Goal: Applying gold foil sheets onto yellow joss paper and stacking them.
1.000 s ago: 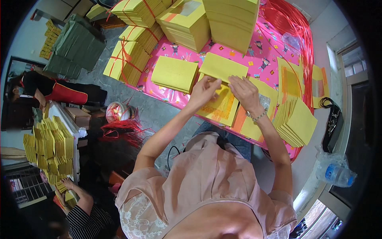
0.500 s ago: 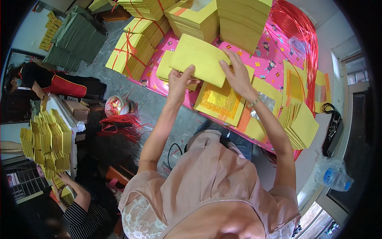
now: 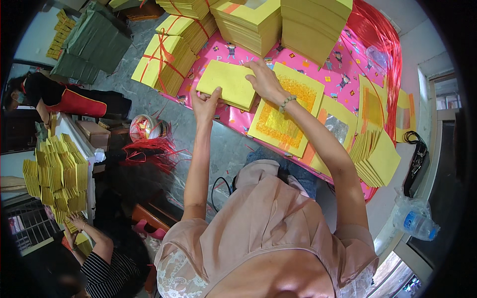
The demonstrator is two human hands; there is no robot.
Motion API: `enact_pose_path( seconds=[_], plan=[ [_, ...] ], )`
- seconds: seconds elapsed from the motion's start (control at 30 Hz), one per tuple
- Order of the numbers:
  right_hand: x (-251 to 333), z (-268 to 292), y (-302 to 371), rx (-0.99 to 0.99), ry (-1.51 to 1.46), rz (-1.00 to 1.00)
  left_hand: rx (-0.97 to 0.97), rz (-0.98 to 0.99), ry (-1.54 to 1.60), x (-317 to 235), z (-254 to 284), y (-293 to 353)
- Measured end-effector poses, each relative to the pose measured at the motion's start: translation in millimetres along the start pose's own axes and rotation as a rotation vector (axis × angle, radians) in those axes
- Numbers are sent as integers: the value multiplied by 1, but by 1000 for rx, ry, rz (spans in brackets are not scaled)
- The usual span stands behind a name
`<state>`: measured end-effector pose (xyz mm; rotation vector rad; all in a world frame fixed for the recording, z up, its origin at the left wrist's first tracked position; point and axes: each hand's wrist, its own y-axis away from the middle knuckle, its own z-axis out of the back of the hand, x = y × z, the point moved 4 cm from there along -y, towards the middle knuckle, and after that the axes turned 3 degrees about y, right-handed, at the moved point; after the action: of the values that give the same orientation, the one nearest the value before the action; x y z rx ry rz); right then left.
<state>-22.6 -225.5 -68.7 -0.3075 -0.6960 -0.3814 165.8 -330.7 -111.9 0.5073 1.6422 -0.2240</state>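
A small pile of folded yellow paper (image 3: 226,82) lies on the pink patterned tablecloth (image 3: 233,115). My left hand (image 3: 204,105) grips its near left corner, thumb on top and the other fingers along the edge. Over the far right end bends my right hand (image 3: 267,82), its thumb and fingers closed about the corner; some fingertips are hidden. Just right of the pile, under my right wrist, is a stack of flat yellow sheets with an orange-and-gold printed square (image 3: 285,121).
Tall stacks of yellow paper (image 3: 248,27) stand at the table's back, and red-tied bundles (image 3: 164,62) at its left. Red plastic strands (image 3: 385,44) hang at the right beside fanned sheets (image 3: 372,161). Two people work at left near a paper pile (image 3: 57,174). A bottle (image 3: 420,224) lies far right.
The folded yellow paper, held above the table before, has been lowered onto the pile at left. Both hands moved left with it, uncovering more of the printed sheet.
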Motion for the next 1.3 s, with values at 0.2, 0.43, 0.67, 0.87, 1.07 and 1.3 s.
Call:
enact_pose_path(
  seconds=[0.2, 0.43, 0.67, 0.87, 1.07, 1.3],
  plan=[
    [-3, -8, -1, 45, 135, 46, -1, -75, -159, 5, -3, -6],
    [2, -6, 2, 85, 165, 15, 12, -121, -301, 9, 2, -10],
    [12, 25, 24, -182, 303, 283, -93, -217, -814, -22, -7, 4],
    [9, 78, 89, -167, 146, 232, -228, -319, -1115, -34, -14, 21],
    [3, 97, 167, -18, 45, 104, -15, -703, -1148, -14, -19, 14],
    [15, 91, 225, -9, 281, 151, 112, -647, -1171, -6, -26, 12]
  ],
)
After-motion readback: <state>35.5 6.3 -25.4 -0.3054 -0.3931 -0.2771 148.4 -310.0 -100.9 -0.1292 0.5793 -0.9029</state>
